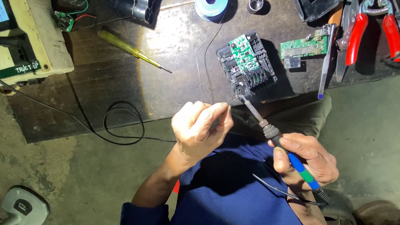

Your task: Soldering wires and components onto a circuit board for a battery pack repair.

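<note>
Bright light on centre bench, dim corners, sharp focus.

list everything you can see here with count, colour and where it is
battery housing: 1, black with green board, bench centre
loose board: 1, green, right of housing
soldering iron: 1, blue and green handle, tip at housing
solder wire: 1, thin, from spool to left hand
solder spool: 1, blue, top centre
screwdriver: 1, yellow, bench left
cutters: 1, red handles, right
meter: 1, cream, top left
cable: 1, black, looped at bench edge
left hand: pinches wire
right hand: grips iron
</note>
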